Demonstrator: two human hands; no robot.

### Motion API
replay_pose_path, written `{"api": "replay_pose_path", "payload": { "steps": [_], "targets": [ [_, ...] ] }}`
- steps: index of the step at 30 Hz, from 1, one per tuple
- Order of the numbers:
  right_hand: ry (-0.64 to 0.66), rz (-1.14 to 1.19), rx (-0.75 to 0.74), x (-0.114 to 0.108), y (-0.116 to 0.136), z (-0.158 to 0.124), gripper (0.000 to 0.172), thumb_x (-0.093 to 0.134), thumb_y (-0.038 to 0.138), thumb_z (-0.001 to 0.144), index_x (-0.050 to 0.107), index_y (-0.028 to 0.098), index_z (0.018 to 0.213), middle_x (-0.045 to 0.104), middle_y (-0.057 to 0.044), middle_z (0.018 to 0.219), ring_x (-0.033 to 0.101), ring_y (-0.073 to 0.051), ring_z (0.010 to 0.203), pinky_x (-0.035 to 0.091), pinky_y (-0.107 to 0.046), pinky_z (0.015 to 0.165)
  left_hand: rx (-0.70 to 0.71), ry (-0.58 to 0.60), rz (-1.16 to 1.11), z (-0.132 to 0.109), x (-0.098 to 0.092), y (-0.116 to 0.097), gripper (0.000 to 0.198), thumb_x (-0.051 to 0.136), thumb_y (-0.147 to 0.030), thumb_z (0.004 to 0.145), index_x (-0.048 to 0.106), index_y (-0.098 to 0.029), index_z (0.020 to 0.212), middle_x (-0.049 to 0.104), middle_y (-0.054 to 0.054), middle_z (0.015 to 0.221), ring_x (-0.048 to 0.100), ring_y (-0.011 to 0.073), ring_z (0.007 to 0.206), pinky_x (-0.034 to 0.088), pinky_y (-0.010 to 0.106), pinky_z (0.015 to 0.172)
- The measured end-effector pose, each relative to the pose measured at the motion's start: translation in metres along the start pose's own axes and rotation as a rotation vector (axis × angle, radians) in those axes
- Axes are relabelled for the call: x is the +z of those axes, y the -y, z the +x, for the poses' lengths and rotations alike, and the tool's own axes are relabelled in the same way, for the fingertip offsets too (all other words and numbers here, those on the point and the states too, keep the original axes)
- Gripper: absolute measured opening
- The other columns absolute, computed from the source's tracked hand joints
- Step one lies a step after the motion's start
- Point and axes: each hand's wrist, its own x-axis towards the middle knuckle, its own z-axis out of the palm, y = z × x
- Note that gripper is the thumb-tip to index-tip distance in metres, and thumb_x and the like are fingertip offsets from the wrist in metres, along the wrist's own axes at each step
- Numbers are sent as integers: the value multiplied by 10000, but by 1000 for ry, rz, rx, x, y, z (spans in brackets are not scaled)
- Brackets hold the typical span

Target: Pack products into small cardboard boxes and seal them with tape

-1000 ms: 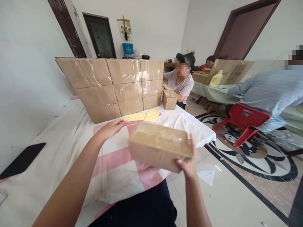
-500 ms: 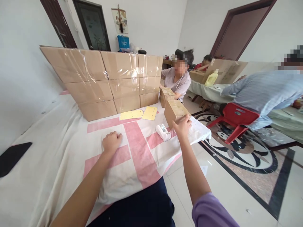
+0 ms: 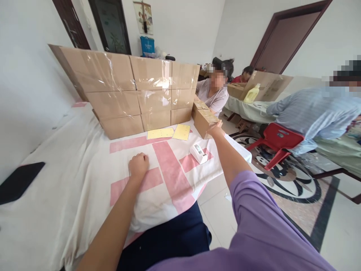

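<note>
My right hand (image 3: 214, 129) is stretched far forward and grips the near end of a small taped cardboard box (image 3: 203, 119), which lies against another small box (image 3: 199, 105) at the table's far right. My left hand (image 3: 138, 165) rests as a closed fist on the pink-striped white cloth (image 3: 84, 180), with nothing visible in it. A small white label device (image 3: 198, 153) lies on the cloth between my two hands.
A wall of stacked taped cardboard boxes (image 3: 132, 94) stands at the back of the table, with two yellow sheets (image 3: 170, 132) in front. A black phone (image 3: 17, 181) lies at left. A person (image 3: 214, 88) sits beyond the boxes; another person (image 3: 316, 111) sits on a red chair (image 3: 279, 141).
My right hand carried the small box from near my body out to the far right of the table, beside the other small box. My left hand closed into a fist on the cloth.
</note>
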Motion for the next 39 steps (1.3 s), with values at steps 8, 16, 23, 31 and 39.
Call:
{"api": "replay_pose_path", "payload": {
  "steps": [8, 16, 23, 31, 39],
  "targets": [
    [131, -257, -316, 21, 82, -55, 635, 715, 278, 904, 561, 29, 1469, 458, -352, 1548, 567, -422, 1390, 486, -530, 1103, -61, -78, -352, 4, 9, 0, 469, 453, -446, 1019, 570, -214, 628, 684, 83, 714, 662, 274, 812, 418, 344, 781],
    [620, -123, -834, 146, 229, -148, 165, 679, 259, 935, 803, 172, 998, 793, -108, 1201, 707, -249, 1143, 513, -291, 957, -154, -398, -808, 52, -30, 79, 290, 410, -253, 978, 677, -197, 1080, 715, 17, 796, 651, 179, 730, 467, 261, 704],
    [728, 208, -1004, 289, 337, -233, 236, 534, 189, 980, 751, 193, 887, 788, -23, 937, 683, -152, 874, 458, -222, 763, -338, -694, -884, 226, -109, 200, 471, 685, -321, 889, 592, -176, 1327, 727, 120, 1166, 701, 231, 965, 518, 348, 940],
    [670, 426, -800, 372, 341, -252, 327, 472, 313, 936, 464, 218, 623, 474, 41, 602, 444, -129, 613, 287, -257, 593, -428, -697, -1081, 406, -90, 216, 294, 677, -430, 937, 707, -183, 1092, 725, 145, 1202, 655, 302, 1227, 478, 407, 1096],
    [665, 573, -797, 367, 336, -254, 360, 474, 422, 923, 458, 229, 620, 448, 44, 578, 462, -143, 593, 331, -269, 589, -501, -1308, -1036, 286, -117, 303, 541, 456, -619, 1022, 405, -237, 642, 407, -17, 639, 505, 171, 707, 515, 335, 759]
  ]
}}
